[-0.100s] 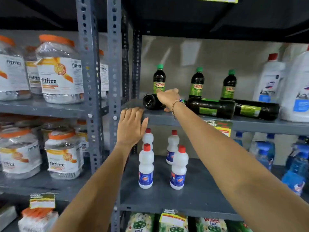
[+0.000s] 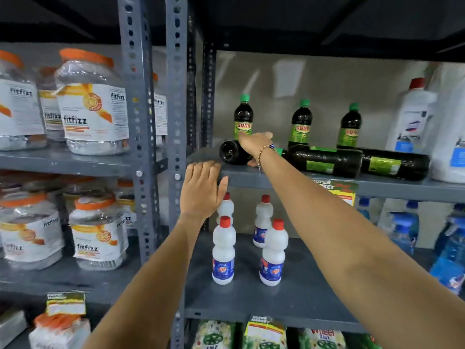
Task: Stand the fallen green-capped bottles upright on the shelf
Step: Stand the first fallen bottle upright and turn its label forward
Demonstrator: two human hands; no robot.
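Grey metal shelf (image 2: 302, 178): right hand (image 2: 255, 144) wraps a fallen dark green-capped bottle (image 2: 230, 152); left hand (image 2: 201, 190) rests open, empty, on the edge.

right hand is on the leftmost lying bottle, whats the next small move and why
Probably close the right hand around the leftmost fallen bottle and tip it upright. It lies on its side with its base facing out, the hand is draped over it, and the left hand rests at the shelf edge.
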